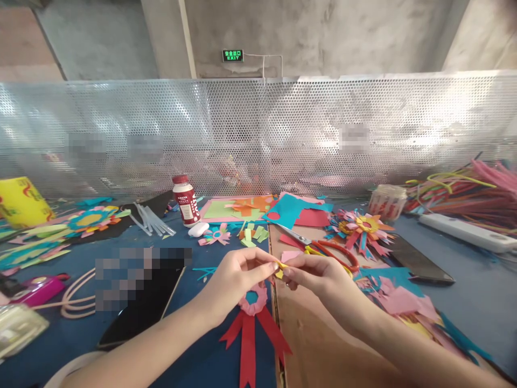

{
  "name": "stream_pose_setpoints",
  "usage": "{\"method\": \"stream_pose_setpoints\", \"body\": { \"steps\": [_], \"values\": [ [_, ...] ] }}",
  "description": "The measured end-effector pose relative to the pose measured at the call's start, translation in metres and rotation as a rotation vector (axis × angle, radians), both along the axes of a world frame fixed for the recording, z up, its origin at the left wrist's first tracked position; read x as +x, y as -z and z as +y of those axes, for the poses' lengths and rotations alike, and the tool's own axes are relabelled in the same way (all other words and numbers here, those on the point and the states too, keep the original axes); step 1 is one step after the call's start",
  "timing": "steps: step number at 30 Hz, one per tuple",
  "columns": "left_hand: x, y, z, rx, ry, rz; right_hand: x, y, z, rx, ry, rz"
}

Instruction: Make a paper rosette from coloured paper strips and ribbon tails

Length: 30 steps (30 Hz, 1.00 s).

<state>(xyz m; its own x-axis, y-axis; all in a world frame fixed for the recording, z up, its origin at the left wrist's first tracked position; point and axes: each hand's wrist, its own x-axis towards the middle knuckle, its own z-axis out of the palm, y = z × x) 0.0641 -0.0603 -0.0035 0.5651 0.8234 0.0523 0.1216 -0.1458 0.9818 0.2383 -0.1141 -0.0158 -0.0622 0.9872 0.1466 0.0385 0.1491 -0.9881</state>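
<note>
A small folded piece of yellow paper [280, 269] is pinched between both hands near the middle of the table. My left hand [244, 280] grips its left end with thumb and forefinger. On its other end, my right hand [313, 274] closes its fingertips. Just below the hands lies a paper rosette [253, 300] with a pink pleated ring, a blue centre and red ribbon tails; my left hand hides part of its top edge. Behind my right hand rest scissors [335, 254] with red and yellow handles, blades pointing left.
Coloured paper sheets [291, 209] and green scraps [253, 235] lie ahead. A bottle [186, 202] stands beside a white case [198, 230]. Finished paper flowers [363, 226] and a phone [416, 258] are right, a tablet [141, 307] left. A perforated metal screen [258, 134] closes off the back.
</note>
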Motion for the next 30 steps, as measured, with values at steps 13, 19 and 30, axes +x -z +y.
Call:
{"method": "stream_pose_setpoints", "body": {
  "steps": [13, 19, 30],
  "values": [
    [0.003, 0.002, 0.001, -0.119, -0.018, -0.041, -0.005, 0.001, 0.002, 0.026, 0.073, -0.120],
    [0.004, 0.004, 0.002, -0.110, -0.013, -0.052, -0.005, 0.003, 0.003, 0.022, 0.052, -0.061],
    [0.004, 0.003, 0.002, -0.162, -0.007, -0.097, -0.003, 0.010, 0.006, -0.019, 0.004, 0.040]
  ]
}}
